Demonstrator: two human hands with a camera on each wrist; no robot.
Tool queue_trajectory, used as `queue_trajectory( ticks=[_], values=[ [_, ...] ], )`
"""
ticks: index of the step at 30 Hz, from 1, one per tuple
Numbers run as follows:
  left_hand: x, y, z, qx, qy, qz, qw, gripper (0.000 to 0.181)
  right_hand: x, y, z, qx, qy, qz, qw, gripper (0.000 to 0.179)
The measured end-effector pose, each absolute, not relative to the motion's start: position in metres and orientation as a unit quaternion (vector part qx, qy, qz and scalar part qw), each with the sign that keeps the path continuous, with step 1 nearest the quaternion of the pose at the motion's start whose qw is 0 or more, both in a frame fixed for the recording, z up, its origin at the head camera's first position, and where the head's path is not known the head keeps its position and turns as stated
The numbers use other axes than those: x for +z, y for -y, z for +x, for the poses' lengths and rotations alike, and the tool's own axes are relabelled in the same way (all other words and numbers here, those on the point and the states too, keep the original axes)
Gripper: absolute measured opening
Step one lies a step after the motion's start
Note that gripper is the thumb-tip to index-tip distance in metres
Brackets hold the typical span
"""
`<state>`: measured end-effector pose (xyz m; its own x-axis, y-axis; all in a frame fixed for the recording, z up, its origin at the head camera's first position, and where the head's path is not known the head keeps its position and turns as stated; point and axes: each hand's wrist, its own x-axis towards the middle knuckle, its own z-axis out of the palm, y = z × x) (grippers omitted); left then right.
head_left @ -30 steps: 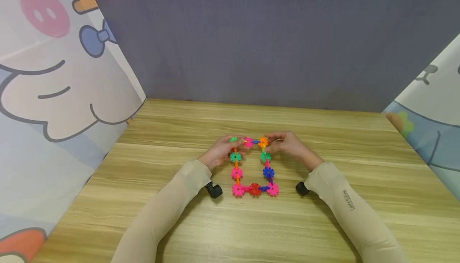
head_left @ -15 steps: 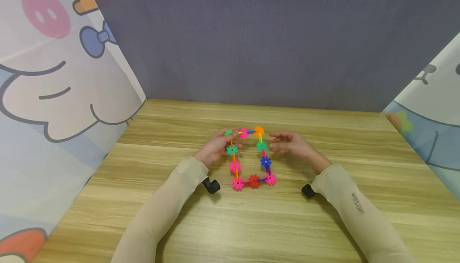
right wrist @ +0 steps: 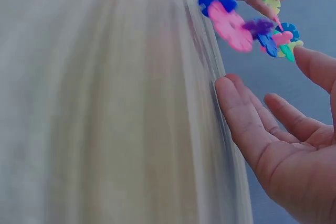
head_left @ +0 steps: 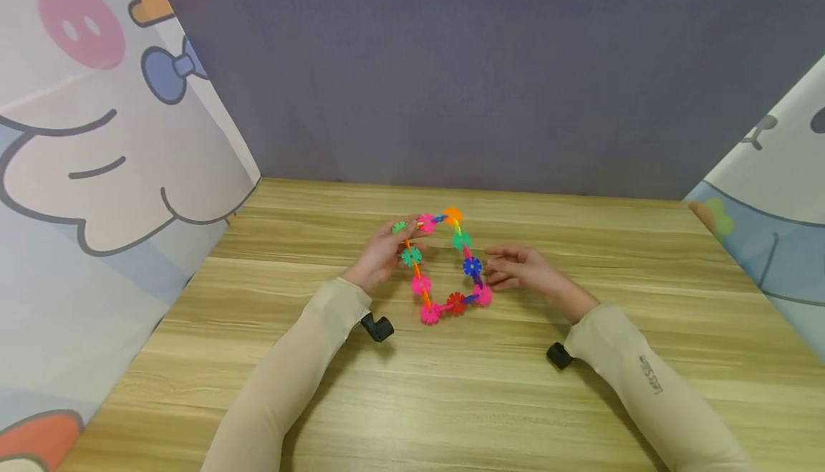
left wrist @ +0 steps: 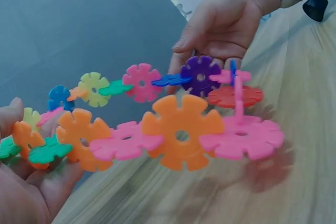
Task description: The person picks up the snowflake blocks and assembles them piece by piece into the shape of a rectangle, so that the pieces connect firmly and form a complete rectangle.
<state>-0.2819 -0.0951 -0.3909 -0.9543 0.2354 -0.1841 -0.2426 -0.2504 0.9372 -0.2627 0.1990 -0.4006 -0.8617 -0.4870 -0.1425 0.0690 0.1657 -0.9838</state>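
A closed loop of interlocking plastic snowflake discs (head_left: 456,304), in pink, orange, green, blue, purple and red, hangs tilted above the table in the head view. My left hand (head_left: 377,257) pinches its far left corner, thumb over the green disc (head_left: 399,228); the left wrist view shows discs between the thumb and fingers (left wrist: 55,190). To the right of the loop, my right hand (head_left: 531,271) has its fingers loosely extended, close to the blue disc (head_left: 472,266). In the right wrist view that hand (right wrist: 294,150) holds nothing, and a gap separates it from the pink disc (right wrist: 230,27).
The wood-grain table (head_left: 412,400) spreads under both arms. A dark grey panel (head_left: 464,78) rises behind it, with cartoon-printed panels (head_left: 129,178) at the sides. Black wrist cameras (head_left: 379,328) stick out below both cuffs.
My right hand has let go of the orange far right corner and drawn back to the right. My left hand has lifted the loop away and leftward, and the loop has turned and tilted.
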Motion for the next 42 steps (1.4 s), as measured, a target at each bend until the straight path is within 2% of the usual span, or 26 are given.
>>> queue_trajectory(
  ticks=[16, 22, 26, 33, 42],
  values=[
    [-0.384, 0.093, -0.282, 0.827, -0.559, -0.028, 0.060, 0.039, -0.403, -0.193, -0.255, -0.706, -0.640, -0.107, 0.283, 0.062],
    [-0.382, 0.089, -0.281, 0.849, -0.527, -0.033, 0.026, 0.038, -0.406, -0.183, -0.252, -0.751, -0.579, -0.091, 0.304, 0.056],
    [-0.382, 0.087, -0.280, 0.864, -0.502, -0.040, 0.008, 0.038, -0.408, -0.175, -0.249, -0.771, -0.552, -0.077, 0.309, 0.058],
    [-0.385, 0.084, -0.278, 0.871, -0.490, -0.043, -0.013, 0.039, -0.410, -0.161, -0.245, -0.809, -0.511, -0.051, 0.285, 0.065],
    [-0.388, 0.079, -0.274, 0.871, -0.490, -0.025, -0.028, 0.042, -0.412, -0.152, -0.245, -0.839, -0.496, -0.049, 0.217, 0.055]
  ],
)
